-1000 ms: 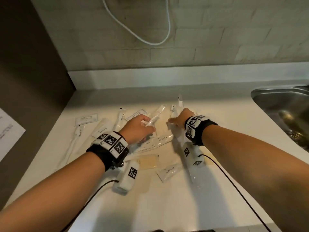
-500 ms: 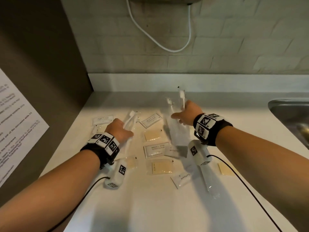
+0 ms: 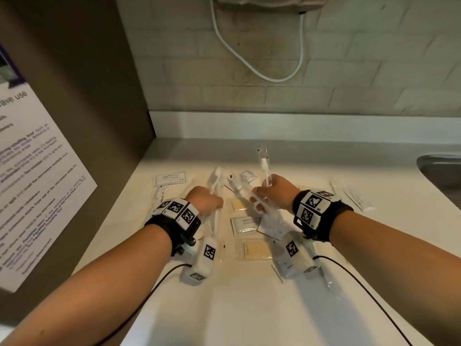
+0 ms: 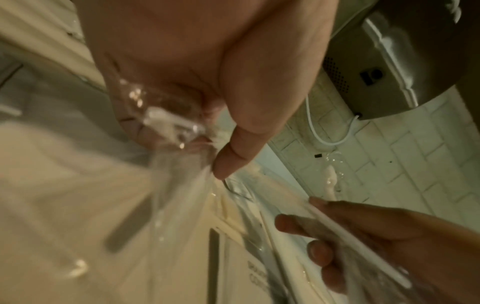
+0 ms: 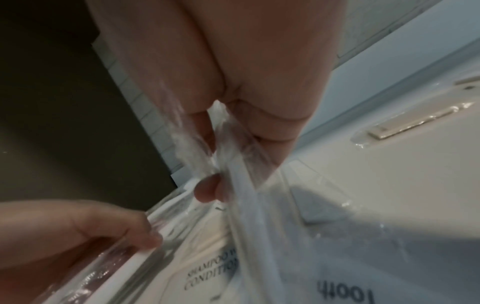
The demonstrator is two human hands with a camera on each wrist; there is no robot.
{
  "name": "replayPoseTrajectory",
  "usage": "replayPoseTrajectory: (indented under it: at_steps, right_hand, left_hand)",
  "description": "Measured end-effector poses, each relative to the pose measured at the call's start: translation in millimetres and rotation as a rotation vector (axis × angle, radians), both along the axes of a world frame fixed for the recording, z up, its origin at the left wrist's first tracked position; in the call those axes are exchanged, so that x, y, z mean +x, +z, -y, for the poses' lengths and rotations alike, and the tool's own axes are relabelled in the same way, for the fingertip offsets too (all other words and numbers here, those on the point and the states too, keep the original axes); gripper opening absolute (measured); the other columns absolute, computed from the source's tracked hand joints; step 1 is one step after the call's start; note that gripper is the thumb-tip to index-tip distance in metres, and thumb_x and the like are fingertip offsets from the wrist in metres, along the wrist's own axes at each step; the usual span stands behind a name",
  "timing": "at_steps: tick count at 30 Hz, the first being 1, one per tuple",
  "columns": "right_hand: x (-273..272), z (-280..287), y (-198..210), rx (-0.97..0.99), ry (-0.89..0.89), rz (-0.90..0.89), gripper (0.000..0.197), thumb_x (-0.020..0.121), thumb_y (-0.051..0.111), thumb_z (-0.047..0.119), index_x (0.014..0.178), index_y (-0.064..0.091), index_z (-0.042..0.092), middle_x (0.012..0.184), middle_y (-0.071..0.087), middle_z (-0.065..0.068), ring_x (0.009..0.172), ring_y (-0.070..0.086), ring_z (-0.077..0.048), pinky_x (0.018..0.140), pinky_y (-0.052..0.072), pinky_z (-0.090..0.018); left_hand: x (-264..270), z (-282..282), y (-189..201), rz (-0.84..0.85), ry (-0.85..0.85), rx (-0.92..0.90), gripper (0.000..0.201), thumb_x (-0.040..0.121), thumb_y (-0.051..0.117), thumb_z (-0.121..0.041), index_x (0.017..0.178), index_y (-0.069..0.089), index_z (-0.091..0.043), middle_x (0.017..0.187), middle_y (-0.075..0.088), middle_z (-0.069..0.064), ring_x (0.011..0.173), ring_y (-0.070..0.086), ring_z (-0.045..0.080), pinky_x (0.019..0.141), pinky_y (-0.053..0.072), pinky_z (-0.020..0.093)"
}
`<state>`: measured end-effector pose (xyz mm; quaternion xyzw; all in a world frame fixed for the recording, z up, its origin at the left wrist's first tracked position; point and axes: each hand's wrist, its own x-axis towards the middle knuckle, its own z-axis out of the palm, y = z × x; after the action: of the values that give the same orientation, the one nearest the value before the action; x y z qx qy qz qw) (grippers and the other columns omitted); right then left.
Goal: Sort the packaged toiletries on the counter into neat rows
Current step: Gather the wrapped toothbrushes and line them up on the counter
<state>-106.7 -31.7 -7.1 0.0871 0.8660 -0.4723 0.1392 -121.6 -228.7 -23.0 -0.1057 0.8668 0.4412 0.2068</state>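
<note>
Left hand point(image 3: 205, 201): one wrapped toothbrush point(image 3: 216, 179) is gripped in curled fingers, long axis pointing away. Right hand point(image 3: 275, 193): two wrapped toothbrushes point(image 3: 265, 166) are pinched, splayed forward-left above the worktop point(image 3: 249, 308).

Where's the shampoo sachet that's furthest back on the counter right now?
In the head view the shampoo sachet lies flat at the back left of the counter, beyond the left hand and left of its wrapped toothbrush.
</note>
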Motion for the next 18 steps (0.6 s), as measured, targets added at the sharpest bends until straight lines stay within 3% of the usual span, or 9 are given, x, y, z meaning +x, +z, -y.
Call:
replayPoseTrajectory:
  at_steps: [2, 4, 6, 8, 10, 13, 16, 18]
  right_hand:
    - [4.6, 3.2, 2.0, -0.090, -0.017, 0.003, 0.011, 0.094, 0.056, 0.015, 0.100, 0.051, 0.006, 0.107, 0.068, -0.026, 0.068, 0.069, -0.024, 0.062, 0.059, -0.031]
    - [6.5, 4.7, 4.1, -0.219, -0.020, 0.043, 0.014, 0.097, 0.049, 0.010, 0.108, 0.050, 0.000, 0.107, 0.068, -0.024, 0.049, 0.064, -0.013, 0.041, 0.048, -0.020]
    - [7.5, 7.0, 7.5, -0.304, -0.006, 0.030, 0.021, 0.099, 0.045, 0.009, 0.114, 0.050, -0.005, 0.101, 0.069, -0.021, 0.044, 0.061, -0.011, 0.036, 0.043, -0.018]
    - [7.8, 11.0, 10.6, -0.351, 0.023, -0.015, 0.019, 0.100, 0.043, 0.009, 0.109, 0.052, -0.005, 0.096, 0.071, -0.020, 0.053, 0.063, -0.018, 0.052, 0.052, -0.027]
    - [6.9, 15.1, 14.1, -0.405, 0.028, -0.046, 0.016, 0.100, 0.041, 0.007, 0.102, 0.053, -0.004, 0.092, 0.070, -0.020, 0.060, 0.063, -0.023, 0.065, 0.055, -0.038]
    - [5.9, 19.8, 19.5, -0.394, 0.069, -0.090, 0.022, 0.099, 0.045, 0.009, 0.112, 0.052, -0.007, 0.097, 0.071, -0.021, 0.066, 0.067, -0.024, 0.063, 0.058, -0.034]
    - [6.7, 24.1, 20.7, -0.358, 0.151, -0.066, 0.026, 0.099, 0.046, 0.014, 0.115, 0.055, -0.005, 0.100, 0.073, -0.017, 0.079, 0.071, -0.028, 0.082, 0.058, -0.045]
    - [6.4, 28.1, 20.6, -0.303, 0.212, -0.070, 0.027, 0.099, 0.048, 0.022, 0.111, 0.060, 0.001, 0.101, 0.073, -0.012, 0.086, 0.071, -0.027, 0.090, 0.054, -0.050]
  left_hand:
    - [1.7, -3.2, 2.2, -0.023, 0.048, 0.098, 0.028, 0.082, 0.061, -0.017, 0.107, 0.060, -0.003, 0.098, 0.063, 0.010, 0.087, 0.061, 0.025, 0.075, 0.051, 0.034]
    - [4.6, -5.9, 7.0, -0.070, 0.119, 0.219, 0.019, 0.087, 0.057, -0.015, 0.104, 0.057, -0.005, 0.100, 0.063, 0.012, 0.091, 0.060, 0.028, 0.081, 0.049, 0.035]
    - [7.8, -9.9, 14.7, -0.073, 0.160, 0.410, 0.006, 0.090, 0.054, -0.011, 0.095, 0.057, -0.008, 0.107, 0.066, 0.017, 0.099, 0.064, 0.034, 0.093, 0.051, 0.043]
    - [12.1, -14.4, 22.3, -0.069, 0.152, 0.570, 0.007, 0.092, 0.053, -0.008, 0.094, 0.059, -0.011, 0.113, 0.068, 0.019, 0.108, 0.065, 0.035, 0.098, 0.050, 0.052]
    - [13.5, -19.0, 26.3, -0.088, 0.127, 0.635, 0.008, 0.094, 0.056, -0.010, 0.099, 0.062, -0.010, 0.112, 0.069, 0.018, 0.104, 0.067, 0.032, 0.097, 0.051, 0.053]
    - [17.3, -22.7, 29.7, -0.114, 0.118, 0.644, 0.011, 0.092, 0.062, -0.013, 0.096, 0.068, -0.004, 0.106, 0.070, 0.021, 0.095, 0.069, 0.033, 0.095, 0.053, 0.054]
    - [20.9, -17.7, 26.7, -0.135, 0.170, 0.618, 0.019, 0.088, 0.068, -0.013, 0.103, 0.068, -0.001, 0.107, 0.072, 0.022, 0.102, 0.069, 0.038, 0.095, 0.053, 0.053]
    - [23.4, -11.8, 25.9, -0.141, 0.201, 0.617, 0.025, 0.087, 0.070, -0.013, 0.110, 0.066, -0.003, 0.105, 0.074, 0.017, 0.100, 0.071, 0.033, 0.094, 0.054, 0.050]
